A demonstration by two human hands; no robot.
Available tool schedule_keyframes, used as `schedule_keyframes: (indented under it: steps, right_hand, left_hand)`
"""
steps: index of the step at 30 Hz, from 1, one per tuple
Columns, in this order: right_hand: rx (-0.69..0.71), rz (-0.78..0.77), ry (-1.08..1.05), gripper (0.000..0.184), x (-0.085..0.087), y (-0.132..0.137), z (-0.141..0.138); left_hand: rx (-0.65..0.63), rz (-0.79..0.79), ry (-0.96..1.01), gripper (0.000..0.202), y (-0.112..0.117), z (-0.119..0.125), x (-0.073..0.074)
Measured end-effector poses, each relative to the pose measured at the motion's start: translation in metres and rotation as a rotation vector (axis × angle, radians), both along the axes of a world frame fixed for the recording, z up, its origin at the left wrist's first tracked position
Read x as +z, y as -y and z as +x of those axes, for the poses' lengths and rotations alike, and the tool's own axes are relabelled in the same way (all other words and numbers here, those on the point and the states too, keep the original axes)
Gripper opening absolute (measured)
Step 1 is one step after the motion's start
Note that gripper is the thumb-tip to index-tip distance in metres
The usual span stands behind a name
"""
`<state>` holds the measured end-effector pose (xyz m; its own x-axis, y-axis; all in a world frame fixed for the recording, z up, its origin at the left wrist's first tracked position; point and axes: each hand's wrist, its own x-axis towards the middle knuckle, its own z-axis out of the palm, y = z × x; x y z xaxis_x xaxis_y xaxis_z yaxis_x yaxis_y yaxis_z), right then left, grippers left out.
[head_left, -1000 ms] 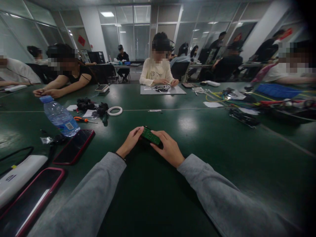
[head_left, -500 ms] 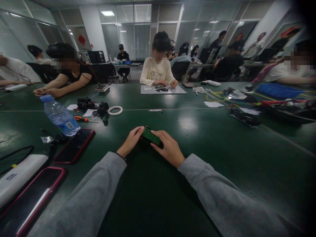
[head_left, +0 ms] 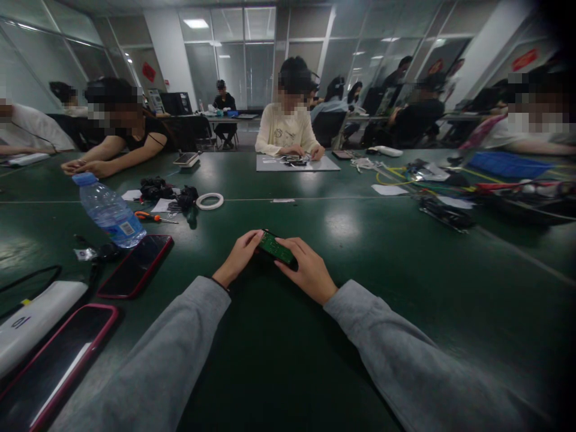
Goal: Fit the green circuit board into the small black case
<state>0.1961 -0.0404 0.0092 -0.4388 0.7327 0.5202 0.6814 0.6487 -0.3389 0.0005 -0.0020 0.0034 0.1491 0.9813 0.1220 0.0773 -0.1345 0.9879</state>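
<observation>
A small green circuit board (head_left: pixel 275 247) is held just above the dark green table (head_left: pixel 360 264), in front of me at the centre. My left hand (head_left: pixel 236 260) grips its left end with curled fingers. My right hand (head_left: pixel 306 270) closes over its right end, thumb on top. Both arms wear grey sleeves and rest on the table.
A water bottle (head_left: pixel 109 210), two phones with red cases (head_left: pixel 135 266) (head_left: pixel 54 363) and a white power bank (head_left: pixel 31 324) lie at my left. Orange-handled pliers (head_left: pixel 153 218), a tape roll (head_left: pixel 209 201) and black parts lie beyond. Several people work across the table; cables and a blue tray (head_left: pixel 506 165) sit right.
</observation>
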Motion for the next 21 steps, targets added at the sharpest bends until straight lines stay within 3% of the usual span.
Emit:
schedule_keyframes:
  steps: [21]
  right_hand:
    - [0.008, 0.003, -0.008, 0.049, 0.0004, 0.0003, 0.0006]
  left_hand:
    - [-0.01, 0.01, -0.002, 0.045, 0.0004, -0.0007, 0.0001]
